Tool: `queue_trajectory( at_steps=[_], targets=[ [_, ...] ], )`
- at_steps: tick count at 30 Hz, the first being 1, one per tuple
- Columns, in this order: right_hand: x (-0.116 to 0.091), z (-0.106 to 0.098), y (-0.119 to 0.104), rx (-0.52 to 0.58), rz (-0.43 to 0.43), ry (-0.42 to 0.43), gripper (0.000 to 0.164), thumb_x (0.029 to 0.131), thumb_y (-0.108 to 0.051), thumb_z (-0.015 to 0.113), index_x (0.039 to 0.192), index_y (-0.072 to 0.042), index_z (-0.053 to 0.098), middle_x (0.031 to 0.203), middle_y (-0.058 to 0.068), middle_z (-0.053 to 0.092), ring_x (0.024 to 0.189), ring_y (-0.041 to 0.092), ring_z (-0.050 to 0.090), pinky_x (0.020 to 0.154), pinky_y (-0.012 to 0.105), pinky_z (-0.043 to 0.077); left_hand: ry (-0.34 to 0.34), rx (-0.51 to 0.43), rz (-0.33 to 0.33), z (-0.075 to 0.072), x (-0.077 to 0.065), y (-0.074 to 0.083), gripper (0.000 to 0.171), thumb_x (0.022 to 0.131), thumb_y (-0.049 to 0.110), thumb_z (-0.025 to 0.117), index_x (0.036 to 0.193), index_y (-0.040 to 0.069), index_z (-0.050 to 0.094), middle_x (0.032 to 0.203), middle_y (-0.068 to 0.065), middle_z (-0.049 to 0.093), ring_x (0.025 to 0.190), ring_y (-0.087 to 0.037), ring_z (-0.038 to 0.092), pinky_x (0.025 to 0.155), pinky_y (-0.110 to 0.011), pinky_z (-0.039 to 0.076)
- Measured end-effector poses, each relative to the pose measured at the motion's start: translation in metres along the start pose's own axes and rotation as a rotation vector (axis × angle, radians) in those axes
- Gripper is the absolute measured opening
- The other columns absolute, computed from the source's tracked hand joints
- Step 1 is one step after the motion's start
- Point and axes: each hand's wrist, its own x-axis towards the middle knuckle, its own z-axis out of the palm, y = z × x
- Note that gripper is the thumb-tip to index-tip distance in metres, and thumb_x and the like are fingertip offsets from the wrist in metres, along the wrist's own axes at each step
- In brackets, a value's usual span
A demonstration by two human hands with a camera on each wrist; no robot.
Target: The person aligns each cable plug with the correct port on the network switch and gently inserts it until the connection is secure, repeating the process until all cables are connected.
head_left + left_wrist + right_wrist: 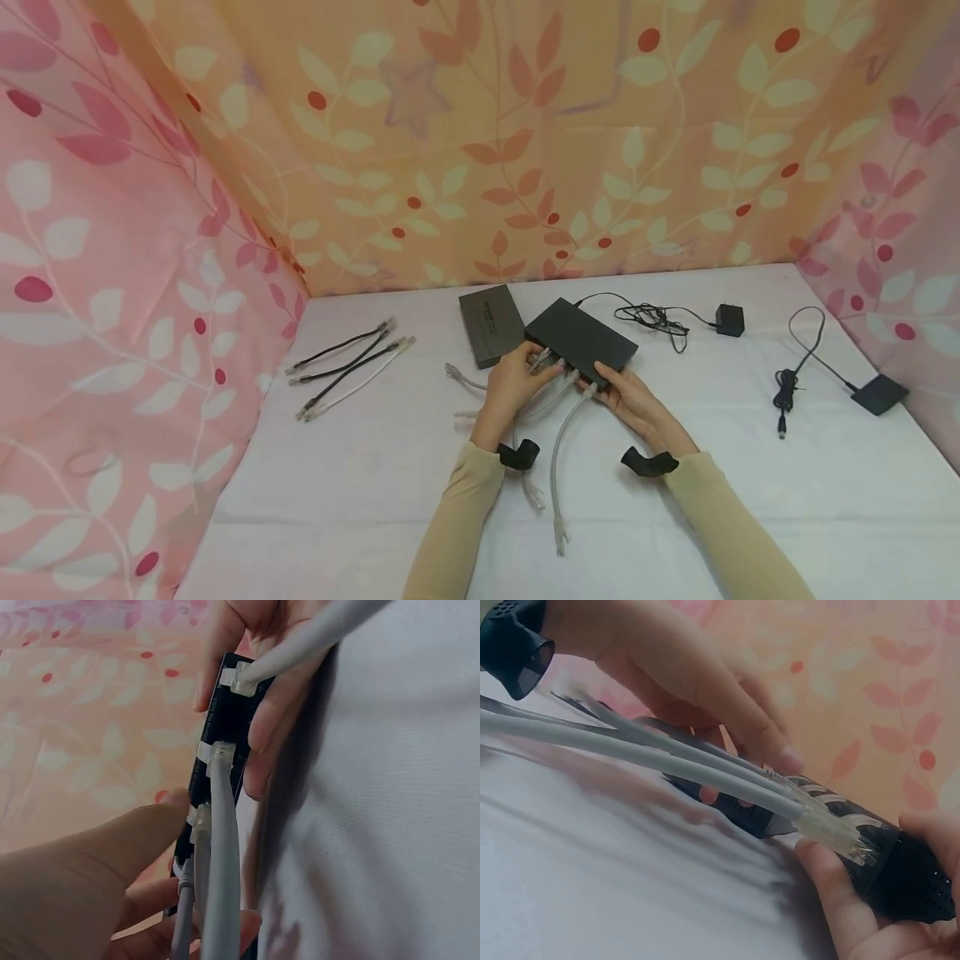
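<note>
Black box (581, 335) is just R of frame centre, tilted in both hands, ports facing the person; 4 grey cables (223, 885) plugged in, loose ends trailing over the white tabletop (337, 500), centre to lower centre. R hand (637, 406) grips box's R end, thumb on top, fingers curled under. L hand (513, 385) at L end, thumb & fingers closed round the leftmost grey cables by their plugs; can't tell how tight. Thin black cord (651, 317) runs from box's rear edge to a blk adapter (730, 320), mid-right. Flat grey box (492, 327) w/ lettering lies just L of the black one. Centre-left: 3 short black cables (302, 380) + 1 white cable (365, 383), slanting up to the R. Far right: 2nd adapter (879, 394), cord bundled beside it. Floral cloth (450, 167) across top of frame, orange
</note>
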Motion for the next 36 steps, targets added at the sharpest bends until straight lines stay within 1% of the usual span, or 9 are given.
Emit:
queue_trajectory(
  at_steps=[4, 8, 14, 18, 23, 27, 31, 33, 36],
  targets=[
    [0.0, 0.003, 0.0, 0.039, -0.014, 0.042, 0.061, 0.092, -0.012, 0.043, 0.141, -0.01, 0.006, 0.119, -0.003, 0.046, 0.105, 0.017, 0.054, 0.09, 0.03, 0.04, -0.056, 0.078, 0.011, -0.005, -0.001, 0.003, 0.049, 0.076, 0.046, 0.061, 0.118, 0.021, 0.053, 0.093, 0.0, 0.062, 0.067, -0.01, 0.056, 0.055, -0.026, 0.042],
    [0.001, 0.006, 0.0, 0.033, -0.007, 0.083, 0.061, 0.091, -0.013, 0.045, 0.14, -0.009, 0.008, 0.123, 0.001, 0.043, 0.105, 0.02, 0.054, 0.089, 0.029, 0.041, -0.098, 0.087, -0.002, -0.008, -0.002, 0.002, 0.049, 0.078, 0.042, 0.061, 0.12, 0.018, 0.053, 0.096, -0.002, 0.063, 0.068, -0.01, 0.056, 0.055, -0.026, 0.042],
    [0.001, 0.006, -0.004, -0.011, 0.006, 0.085, 0.063, 0.093, -0.018, 0.043, 0.141, -0.01, 0.003, 0.143, 0.012, 0.014, 0.104, 0.014, 0.055, 0.088, 0.026, 0.042, -0.103, 0.039, -0.003, -0.006, -0.002, 0.0, 0.049, 0.078, 0.041, 0.062, 0.119, 0.016, 0.055, 0.094, -0.002, 0.063, 0.066, -0.01, 0.054, 0.055, -0.025, 0.041],
    [0.0, 0.002, -0.008, -0.059, 0.019, 0.091, 0.066, 0.092, -0.022, 0.043, 0.14, -0.008, 0.0, 0.145, 0.014, 0.007, 0.102, 0.011, 0.055, 0.087, 0.026, 0.042, -0.101, -0.016, -0.007, -0.001, -0.003, 0.002, 0.048, 0.077, 0.038, 0.064, 0.118, 0.014, 0.055, 0.089, -0.002, 0.063, 0.063, -0.009, 0.052, 0.056, -0.024, 0.041],
    [-0.003, -0.007, -0.013, -0.342, -0.006, 0.123, 0.07, 0.089, -0.029, 0.049, 0.14, -0.007, 0.005, 0.14, 0.016, 0.019, 0.098, 0.005, 0.054, 0.084, 0.023, 0.044, -0.147, -0.079, -0.012, 0.011, -0.007, 0.006, 0.051, 0.078, 0.037, 0.064, 0.12, 0.01, 0.053, 0.082, 0.002, 0.061, 0.061, -0.005, 0.049, 0.059, -0.022, 0.041],
    [-0.006, -0.016, -0.019, -0.589, 0.0, 0.202, 0.08, 0.084, -0.035, 0.057, 0.137, -0.011, 0.002, 0.131, 0.019, 0.029, 0.099, 0.019, 0.047, 0.083, 0.028, 0.035, -0.179, -0.149, -0.001, 0.019, -0.011, 0.014, 0.055, 0.078, 0.032, 0.065, 0.123, 0.005, 0.049, 0.075, 0.003, 0.06, 0.058, -0.003, 0.049, 0.058, -0.019, 0.041],
    [-0.01, -0.026, -0.028, -0.744, 0.05, 0.277, 0.102, 0.077, -0.04, 0.063, 0.137, -0.015, -0.016, 0.141, 0.023, 0.008, 0.126, 0.033, 0.022, 0.099, 0.047, 0.024, -0.2, -0.217, 0.003, 0.026, -0.014, 0.022, 0.057, 0.078, 0.027, 0.066, 0.125, 0.002, 0.045, 0.075, 0.004, 0.061, 0.055, -0.001, 0.049, 0.055, -0.016, 0.04],
    [-0.012, -0.031, -0.034, -0.803, 0.058, 0.285, 0.108, 0.076, -0.039, 0.065, 0.137, -0.015, -0.021, 0.144, 0.02, -0.001, 0.13, 0.034, 0.011, 0.101, 0.052, 0.018, -0.209, -0.243, -0.01, 0.03, -0.015, 0.024, 0.057, 0.078, 0.025, 0.066, 0.126, 0.003, 0.044, 0.076, 0.005, 0.06, 0.056, -0.001, 0.049, 0.056, -0.016, 0.04],
    [-0.016, -0.037, -0.039, -0.881, 0.03, 0.264, 0.107, 0.076, -0.036, 0.066, 0.137, -0.012, -0.02, 0.144, 0.022, 0.0, 0.13, 0.039, 0.012, 0.101, 0.053, 0.018, -0.225, -0.299, -0.035, 0.035, -0.017, 0.025, 0.056, 0.079, 0.021, 0.064, 0.128, 0.004, 0.042, 0.079, 0.004, 0.06, 0.056, -0.001, 0.053, 0.056, -0.015, 0.043]
  ],
)
